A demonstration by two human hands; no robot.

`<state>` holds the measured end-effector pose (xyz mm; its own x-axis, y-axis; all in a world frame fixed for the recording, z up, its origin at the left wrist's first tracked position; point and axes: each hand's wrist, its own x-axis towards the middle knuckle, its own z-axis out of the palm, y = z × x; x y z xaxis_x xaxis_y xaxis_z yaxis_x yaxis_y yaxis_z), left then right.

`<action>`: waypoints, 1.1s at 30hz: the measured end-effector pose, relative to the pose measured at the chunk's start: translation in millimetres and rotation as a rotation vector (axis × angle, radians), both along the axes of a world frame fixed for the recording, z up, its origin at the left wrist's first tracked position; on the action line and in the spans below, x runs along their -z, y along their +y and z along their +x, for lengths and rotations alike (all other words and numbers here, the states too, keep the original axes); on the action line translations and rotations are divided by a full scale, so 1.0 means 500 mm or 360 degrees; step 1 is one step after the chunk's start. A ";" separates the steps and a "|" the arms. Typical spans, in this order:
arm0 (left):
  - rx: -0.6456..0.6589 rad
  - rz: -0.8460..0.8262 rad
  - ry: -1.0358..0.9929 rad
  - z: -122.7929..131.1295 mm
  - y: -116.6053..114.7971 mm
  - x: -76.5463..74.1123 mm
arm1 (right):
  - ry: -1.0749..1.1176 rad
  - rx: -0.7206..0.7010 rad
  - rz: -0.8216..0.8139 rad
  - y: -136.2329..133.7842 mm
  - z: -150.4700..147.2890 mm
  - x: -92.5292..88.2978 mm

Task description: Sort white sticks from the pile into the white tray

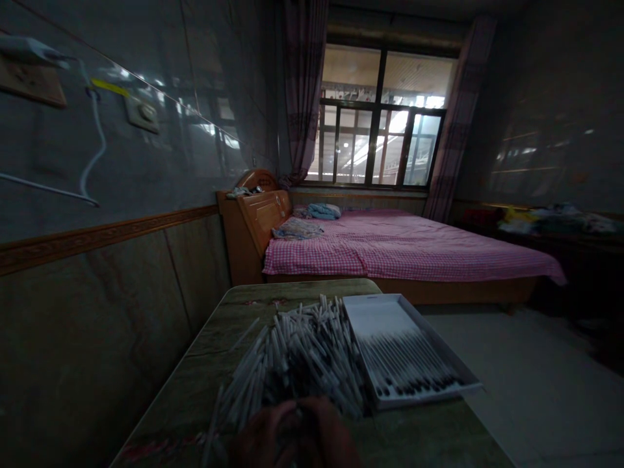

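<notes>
My left hand [260, 435] and my right hand [331, 432] are close together at the near edge of the table, dark and slightly blurred. Their fingers curl inward toward each other; whatever is between them is hidden in shadow. Just beyond them lies a loose heap of slim, whitish pen-like sticks [312, 344], pointing many ways. To the right of the heap, a shallow white box [377, 312] holds a row of similar sticks [409, 361] side by side, their black ends toward me. Neither hand touches the box.
The marbled green table [195, 370] stands beside a tiled wall with a socket [29, 81] and a white cable [97, 143]. Behind it is a bed [390, 247] with a pink checked sheet and wooden headboard [258, 208]. A window [380, 130] lies beyond.
</notes>
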<state>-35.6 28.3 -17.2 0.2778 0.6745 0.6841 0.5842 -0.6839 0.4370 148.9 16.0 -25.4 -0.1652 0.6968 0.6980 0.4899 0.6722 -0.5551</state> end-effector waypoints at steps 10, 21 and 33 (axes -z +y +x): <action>-0.0102 -0.1200 -0.1554 0.051 0.023 -0.008 | 0.0492 0.0380 -0.0178 0.005 0.055 -0.025; 0.0180 -0.1753 -0.1728 0.071 0.001 -0.012 | 0.0040 -0.0069 0.0125 -0.001 0.011 -0.030; -0.0205 -0.1840 -0.2625 0.073 0.006 -0.075 | 0.0726 0.0029 -0.0656 -0.009 0.060 -0.086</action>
